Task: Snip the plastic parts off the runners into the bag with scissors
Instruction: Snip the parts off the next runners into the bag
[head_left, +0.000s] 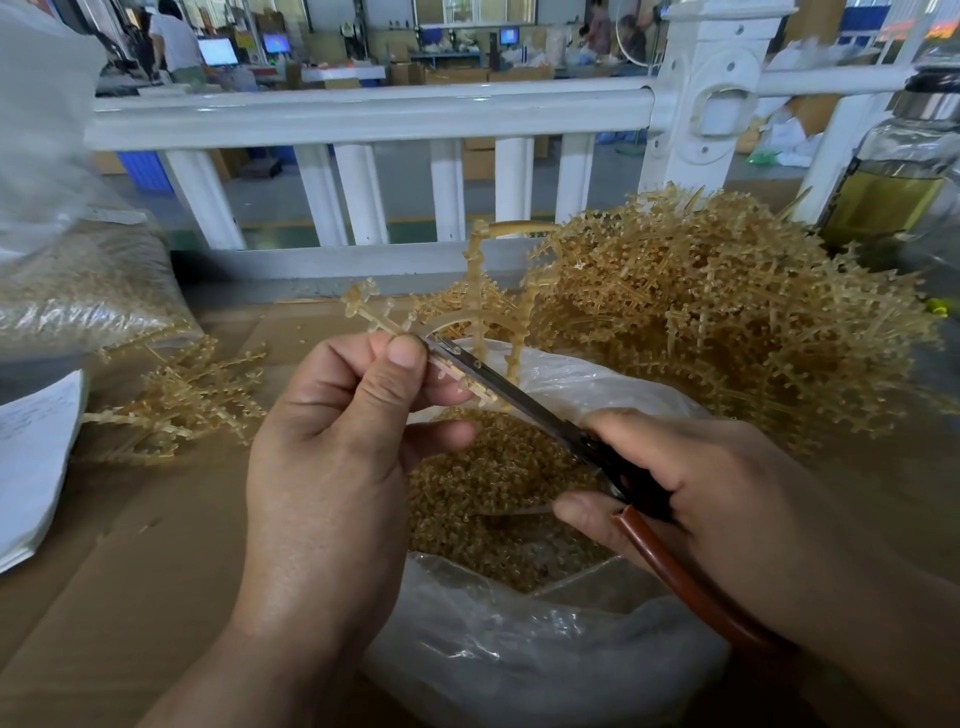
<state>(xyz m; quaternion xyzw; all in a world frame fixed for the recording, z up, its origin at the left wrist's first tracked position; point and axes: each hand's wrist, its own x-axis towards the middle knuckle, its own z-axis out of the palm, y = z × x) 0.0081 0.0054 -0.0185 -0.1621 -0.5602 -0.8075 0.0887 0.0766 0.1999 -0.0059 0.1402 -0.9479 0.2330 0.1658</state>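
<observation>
My left hand pinches an amber plastic runner between thumb and fingers, holding it above the open clear bag. My right hand grips the scissors by their dark and brown handles. The blades lie along a branch of the runner, right beside my left thumb. Inside the bag lies a heap of small amber snipped parts.
A big pile of uncut runners sits at the right, a smaller heap of runners at the left. Cardboard covers the table. A filled bag, papers, a glass jar and a white railing surround.
</observation>
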